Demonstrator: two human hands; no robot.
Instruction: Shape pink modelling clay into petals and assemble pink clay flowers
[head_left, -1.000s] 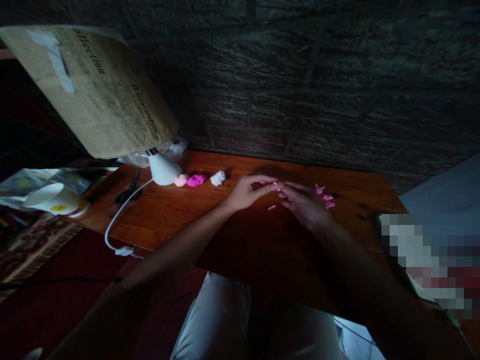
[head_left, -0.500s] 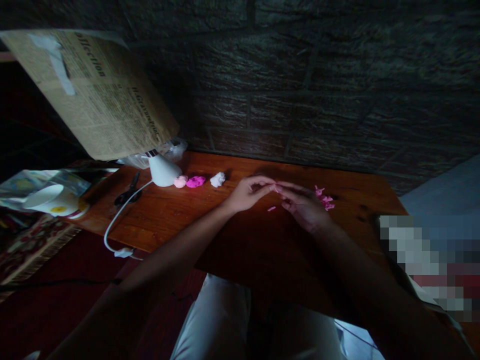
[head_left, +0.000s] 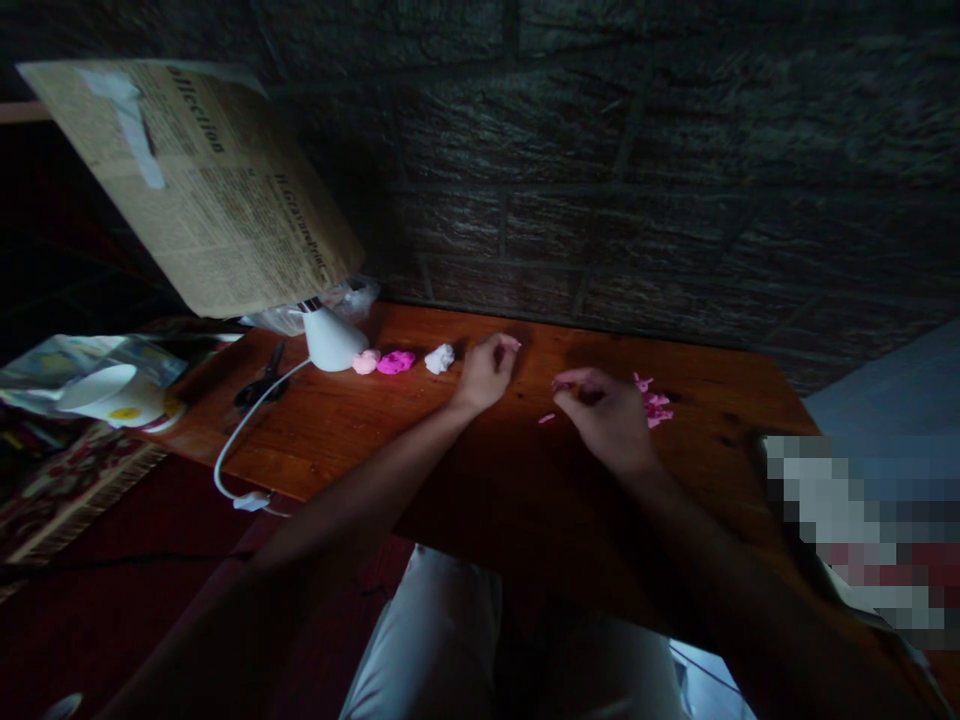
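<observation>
My left hand (head_left: 486, 374) is raised over the wooden table, fingers pinched, with a small pinkish bit of clay showing faintly at the fingertips. Apart from it, my right hand (head_left: 611, 412) is curled with thumb and forefinger pressed together; what lies between them is too dark to make out. A thin pink clay strip (head_left: 547, 418) rests on the table just left of the right hand. Beyond that hand sits a cluster of pink clay pieces (head_left: 658, 408), partly hidden. Near the left hand is a white clay lump (head_left: 439, 358), then a magenta lump (head_left: 396, 362) and a pale pink lump (head_left: 366, 361).
A lamp with a white base (head_left: 334, 340) and a printed paper shade (head_left: 225, 190) stands at left, its cord (head_left: 229, 445) hanging over the table edge. Black scissors (head_left: 262, 388) and a paper cup (head_left: 112, 395) are farther left. A dark brick wall (head_left: 600, 180) rises behind.
My hands have come apart from where their fingertips met. The left has moved up and away to the left; the right has curled its fingers in. The lumps stay put.
</observation>
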